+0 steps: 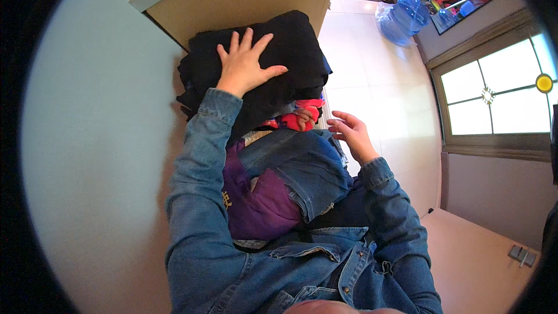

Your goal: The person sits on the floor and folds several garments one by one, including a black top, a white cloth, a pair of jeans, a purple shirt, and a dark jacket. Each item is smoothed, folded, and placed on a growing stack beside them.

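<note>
My left hand (244,64) lies palm down, fingers spread, on a pile of folded black clothes (287,52). To the right of the pile, my right hand (352,133) hangs in the air, fingers apart and slightly bent, holding nothing. Below the black layers a red patterned cloth (303,115) pokes out of the stack. Nearer to me are crumpled blue denim jeans (301,165) and a purple garment (261,205) with yellow lettering. The surface under the clothes is mostly hidden.
A wooden cabinet side (244,0) stands directly behind the pile, and a pale wall (100,117) runs along the left. Across the tiled floor (357,52) is a blue water bottle (407,13) in plastic wrap. A framed window panel (488,96) and a door (471,244) are at right.
</note>
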